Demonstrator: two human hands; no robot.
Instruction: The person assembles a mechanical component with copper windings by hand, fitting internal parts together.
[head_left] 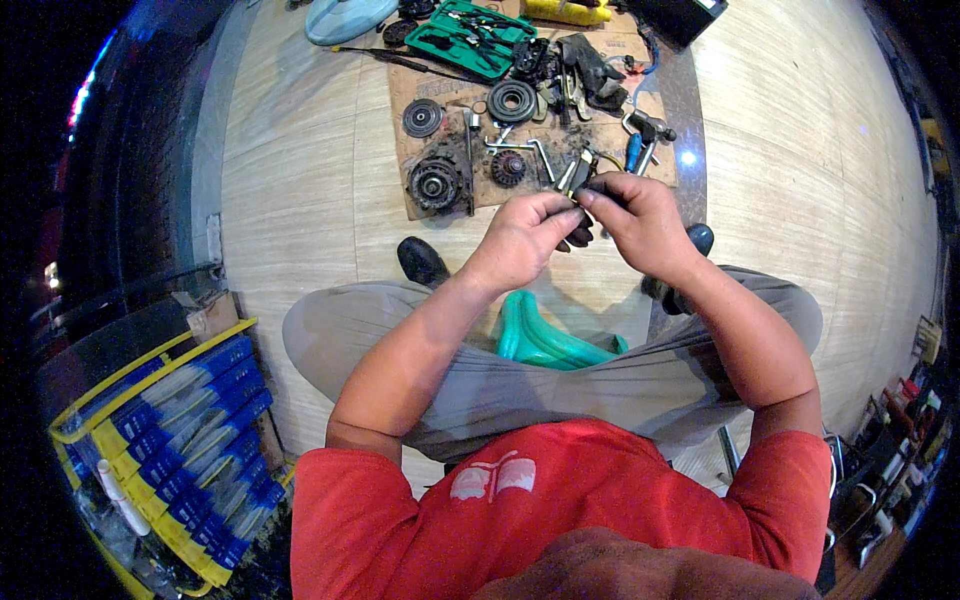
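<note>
My left hand [525,240] and my right hand [640,222] meet over the near edge of a stained cardboard sheet [403,100]. Both are closed, with thumbs and fingertips pinched together and blackened. Whatever lies between them is small and mostly hidden; I cannot make it out. Just beyond my fingertips are several metal tools, among them a blue-handled one [634,152] and a hammer [652,126]. Left of my hands lie a small toothed gear [508,168], a bent metal bar [543,160] and a large greasy round part [436,185].
Farther off on the cardboard are a ringed wheel [512,100], a dark disc [422,118], a green tool case [470,40] and dark gloves [597,75]. A green plastic stool [550,335] shows between my legs. At left stands a yellow rack [165,400] of blue packages.
</note>
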